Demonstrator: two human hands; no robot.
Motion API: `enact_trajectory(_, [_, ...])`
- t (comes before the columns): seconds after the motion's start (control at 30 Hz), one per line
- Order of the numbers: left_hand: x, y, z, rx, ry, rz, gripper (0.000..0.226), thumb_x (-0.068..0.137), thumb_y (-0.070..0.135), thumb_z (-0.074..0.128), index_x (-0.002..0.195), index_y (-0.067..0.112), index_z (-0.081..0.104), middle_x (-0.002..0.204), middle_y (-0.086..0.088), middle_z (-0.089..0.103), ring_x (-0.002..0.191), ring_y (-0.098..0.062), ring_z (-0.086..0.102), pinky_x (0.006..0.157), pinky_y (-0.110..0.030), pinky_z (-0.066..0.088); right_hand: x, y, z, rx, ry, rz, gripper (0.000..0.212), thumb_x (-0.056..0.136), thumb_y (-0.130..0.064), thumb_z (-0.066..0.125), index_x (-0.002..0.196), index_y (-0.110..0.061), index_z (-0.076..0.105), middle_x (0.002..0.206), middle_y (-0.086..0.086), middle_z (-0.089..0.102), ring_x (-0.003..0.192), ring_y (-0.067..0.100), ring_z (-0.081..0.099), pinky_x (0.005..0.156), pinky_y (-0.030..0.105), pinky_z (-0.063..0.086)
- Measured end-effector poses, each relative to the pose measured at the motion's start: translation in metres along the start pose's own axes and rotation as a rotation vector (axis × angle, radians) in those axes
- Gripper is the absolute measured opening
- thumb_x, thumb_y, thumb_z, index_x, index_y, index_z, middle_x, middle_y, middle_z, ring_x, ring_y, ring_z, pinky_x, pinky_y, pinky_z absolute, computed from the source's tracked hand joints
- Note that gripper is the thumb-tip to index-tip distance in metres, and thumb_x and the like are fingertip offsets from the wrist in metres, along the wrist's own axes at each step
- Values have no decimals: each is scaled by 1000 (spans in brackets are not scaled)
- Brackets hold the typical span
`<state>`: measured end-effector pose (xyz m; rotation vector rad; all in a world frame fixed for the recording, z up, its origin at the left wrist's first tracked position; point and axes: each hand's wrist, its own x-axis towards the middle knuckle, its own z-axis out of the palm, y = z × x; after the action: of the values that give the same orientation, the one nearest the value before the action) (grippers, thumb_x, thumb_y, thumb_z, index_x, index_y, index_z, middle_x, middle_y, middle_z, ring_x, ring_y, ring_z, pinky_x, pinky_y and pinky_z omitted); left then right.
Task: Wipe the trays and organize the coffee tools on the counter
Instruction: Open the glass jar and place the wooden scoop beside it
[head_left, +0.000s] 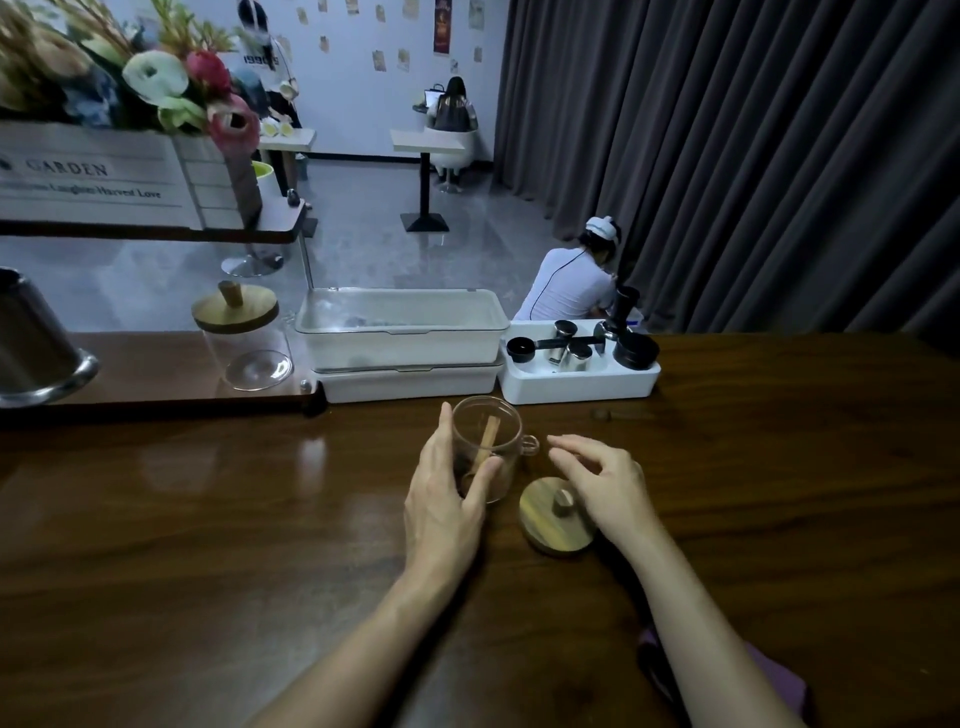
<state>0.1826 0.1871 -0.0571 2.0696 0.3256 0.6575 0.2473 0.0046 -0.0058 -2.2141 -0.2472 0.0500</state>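
A small glass jar (496, 431) with a wooden scoop inside stands uncovered on the dark wooden counter. My left hand (447, 493) wraps around its left side, thumb across the front. The jar's round wooden lid (550, 519) lies flat on the counter just right of it. My right hand (602, 483) hovers over the lid's right edge with relaxed, slightly bent fingers and holds nothing. Behind the jar stand two stacked white trays (405, 338), the upper one with a clear rim. To their right, a white tray (576, 384) holds several black and steel coffee tools.
A second glass jar (244, 338) with a wooden lid stands on a raised shelf at the left, beside a steel vessel (31, 343). A purple cloth (774, 675) lies near the counter's front right edge. A flower box sits up left; people sit beyond the counter.
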Motion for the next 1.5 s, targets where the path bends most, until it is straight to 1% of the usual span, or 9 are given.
enact_trajectory(0.23, [-2, 2, -2, -27, 2, 2, 81, 91, 61, 56, 160, 43, 16, 138, 16, 53, 117, 9, 45, 94, -22, 39, -22, 28, -1, -21, -161, 41, 42, 80, -60, 73, 121, -49, 68, 142, -23, 53, 135, 8, 43, 114, 42, 35])
enact_trajectory(0.5, [-6, 8, -6, -7, 11, -14, 81, 91, 57, 60, 159, 44, 19, 138, 25, 47, 118, 25, 38, 97, -16, 36, -26, 41, -1, -52, -144, 0, 37, 87, -42, 75, 123, -35, 71, 140, -16, 57, 132, 10, 48, 110, 35, 39])
enact_trajectory(0.67, [-7, 12, -7, 22, 6, -41, 82, 93, 53, 64, 160, 43, 18, 129, 31, 43, 106, 37, 34, 92, -20, 37, -9, 27, -20, 64, 39, 3, 39, 90, -30, 74, 127, -20, 69, 137, -3, 62, 127, 14, 53, 105, 25, 37])
enact_trajectory(0.83, [-8, 14, -5, 36, 28, -27, 81, 91, 49, 68, 159, 41, 24, 116, 39, 48, 104, 31, 43, 81, 2, 35, 19, -11, -20, 155, 112, -156, 31, 88, -30, 77, 117, -21, 76, 124, -4, 70, 117, 10, 61, 106, 29, 45])
enact_trajectory(0.9, [-8, 14, -5, 28, 37, -21, 80, 91, 48, 70, 159, 38, 27, 112, 42, 45, 103, 33, 42, 81, 5, 34, 26, -31, -10, 199, 53, -248, 23, 87, -26, 78, 110, -21, 78, 112, -10, 74, 105, 0, 65, 96, 21, 48])
enact_trajectory(0.97, [-8, 14, -5, 22, 45, -13, 80, 90, 51, 69, 158, 39, 28, 117, 39, 48, 104, 31, 43, 83, 5, 34, 32, -49, 0, 210, -12, -301, 21, 87, -24, 77, 108, -21, 78, 109, -14, 73, 103, -4, 64, 91, 13, 46])
enact_trajectory(1.1, [-7, 11, -5, -5, 42, -16, 80, 89, 58, 67, 157, 42, 30, 130, 25, 57, 107, 21, 52, 86, 1, 37, 41, -62, 19, 128, -100, -323, 26, 84, -39, 71, 107, -29, 76, 120, -13, 70, 114, 9, 61, 102, 32, 47])
enact_trajectory(1.23, [-7, 11, -6, -23, 42, -14, 76, 88, 58, 68, 155, 43, 33, 130, 21, 61, 115, 9, 57, 90, -7, 43, 38, -62, 24, 121, -130, -313, 24, 88, -31, 74, 112, -27, 75, 119, -14, 68, 111, 5, 59, 99, 27, 46])
enact_trajectory(1.5, [-5, 6, -4, -42, 36, -22, 86, 85, 66, 65, 158, 43, 26, 142, 23, 54, 124, 14, 48, 98, -5, 38, 41, -52, 24, 56, -158, -361, 23, 91, -36, 70, 112, -29, 73, 117, -14, 65, 109, 6, 59, 96, 30, 48])
